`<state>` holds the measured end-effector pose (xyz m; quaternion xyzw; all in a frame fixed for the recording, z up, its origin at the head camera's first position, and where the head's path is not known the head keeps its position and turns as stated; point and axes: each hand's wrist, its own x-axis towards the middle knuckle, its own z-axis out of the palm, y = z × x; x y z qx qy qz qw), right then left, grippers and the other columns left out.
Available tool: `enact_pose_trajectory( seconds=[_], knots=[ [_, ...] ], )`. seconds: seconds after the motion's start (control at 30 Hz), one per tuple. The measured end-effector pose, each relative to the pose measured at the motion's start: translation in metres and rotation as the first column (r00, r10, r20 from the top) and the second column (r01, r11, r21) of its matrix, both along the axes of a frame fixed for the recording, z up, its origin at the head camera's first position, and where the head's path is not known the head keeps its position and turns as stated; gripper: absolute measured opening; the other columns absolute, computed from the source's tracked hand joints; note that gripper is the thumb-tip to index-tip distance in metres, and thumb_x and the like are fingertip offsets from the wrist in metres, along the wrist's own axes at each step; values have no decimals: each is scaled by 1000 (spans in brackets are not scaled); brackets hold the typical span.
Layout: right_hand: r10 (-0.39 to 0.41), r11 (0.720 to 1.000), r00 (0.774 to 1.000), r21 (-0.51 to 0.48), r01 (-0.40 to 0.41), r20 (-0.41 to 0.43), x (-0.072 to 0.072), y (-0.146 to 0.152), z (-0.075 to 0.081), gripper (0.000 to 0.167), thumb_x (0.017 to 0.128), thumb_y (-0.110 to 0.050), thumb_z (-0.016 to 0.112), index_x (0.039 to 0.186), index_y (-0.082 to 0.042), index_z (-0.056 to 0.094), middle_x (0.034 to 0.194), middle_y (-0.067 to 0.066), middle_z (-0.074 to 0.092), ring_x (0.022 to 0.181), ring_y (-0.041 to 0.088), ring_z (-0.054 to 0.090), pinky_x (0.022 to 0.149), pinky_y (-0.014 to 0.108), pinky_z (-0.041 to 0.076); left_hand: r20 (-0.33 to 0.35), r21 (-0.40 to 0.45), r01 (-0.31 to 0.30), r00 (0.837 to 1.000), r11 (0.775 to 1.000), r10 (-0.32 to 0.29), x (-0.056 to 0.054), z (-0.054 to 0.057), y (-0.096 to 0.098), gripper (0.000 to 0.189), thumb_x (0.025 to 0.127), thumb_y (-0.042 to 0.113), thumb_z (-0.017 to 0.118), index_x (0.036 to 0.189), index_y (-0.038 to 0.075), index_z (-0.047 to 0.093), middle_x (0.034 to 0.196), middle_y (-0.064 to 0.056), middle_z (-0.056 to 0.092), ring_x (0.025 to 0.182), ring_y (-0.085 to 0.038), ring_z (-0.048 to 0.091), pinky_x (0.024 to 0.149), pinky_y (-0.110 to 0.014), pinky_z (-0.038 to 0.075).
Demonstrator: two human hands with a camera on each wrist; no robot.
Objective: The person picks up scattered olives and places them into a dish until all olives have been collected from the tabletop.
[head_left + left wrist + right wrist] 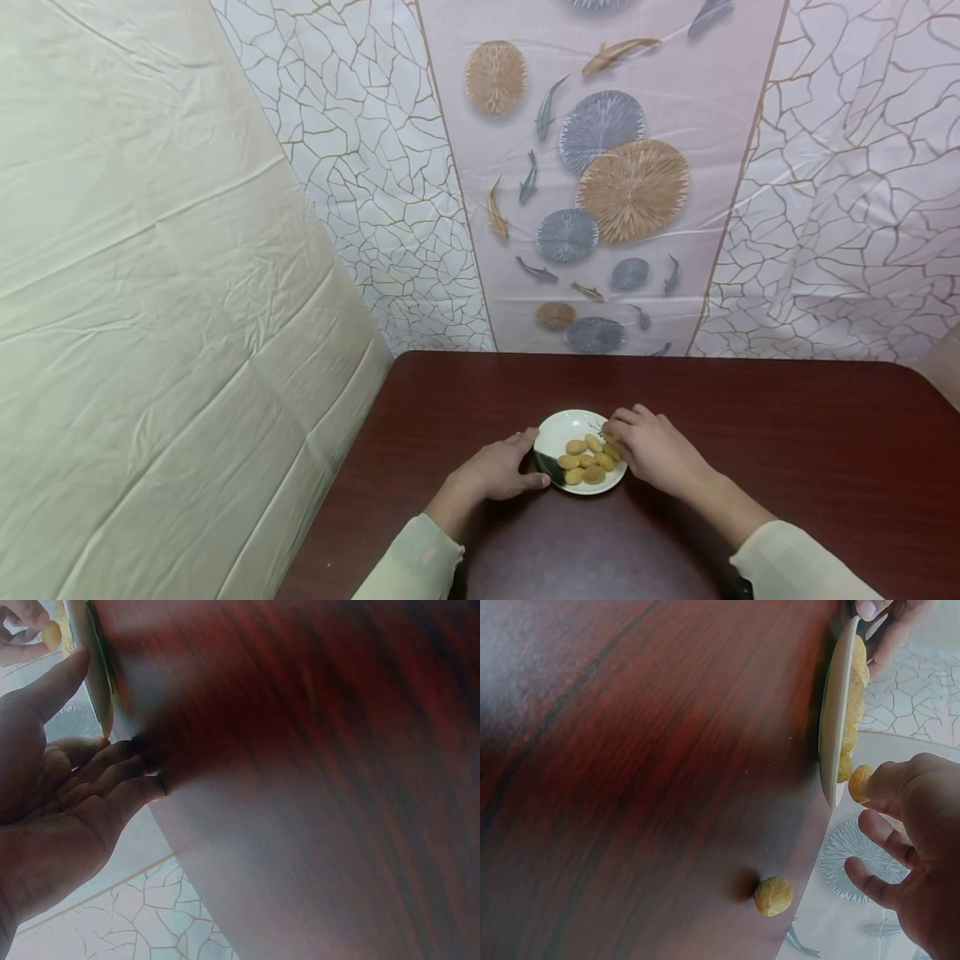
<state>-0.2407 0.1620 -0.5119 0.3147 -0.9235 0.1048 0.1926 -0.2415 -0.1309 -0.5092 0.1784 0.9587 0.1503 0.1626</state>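
Observation:
A white plate with a dark green patch [576, 423] holds several small yellow-brown rounded pieces of food [593, 474]. My left hand [495, 468] curves round its left edge, with the thumb at the near side of the rim and the fingertips farther back. From the right, my right hand [660, 450] reaches over the rim. Thumb and finger pinch one yellow-brown piece [860, 784], which shows just beside the plate's rim [832, 727] in the right wrist view; the other fingers are bent loosely.
Another yellow-brown piece [772, 896] lies on the dark red-brown table [810, 467], off the plate near my right hand. A patterned cloth [592, 233] hangs behind the table, and a plain pale cloth [172, 292] hangs along the left.

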Motion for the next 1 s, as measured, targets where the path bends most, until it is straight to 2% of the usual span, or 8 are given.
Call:
enact_pose_trajectory(
  seconds=[0.73, 1.0],
  knots=[
    [-30, 999, 999, 33, 29, 29, -8, -5, -3, 27, 90, -3, 86, 113, -14, 80, 110, 2, 76, 97, 27, 67, 70, 49, 59, -3, -13, 2, 1000, 1000, -2, 0, 0, 2, 90, 104, 55, 72, 176, 18, 32, 178, -8, 42, 164, -28, 43, 131, -46, 42],
    [-30, 999, 999, 26, 29, 36, -10, -5, -6, 26, 90, -2, 86, 112, -14, 80, 109, 1, 76, 96, 27, 66, 70, 49, 58, -3, -8, 0, 1000, 1000, 0, 1, 1, 2, 90, 104, 54, 73, 176, 18, 33, 178, -9, 42, 164, -28, 43, 131, -46, 42]
  ],
)
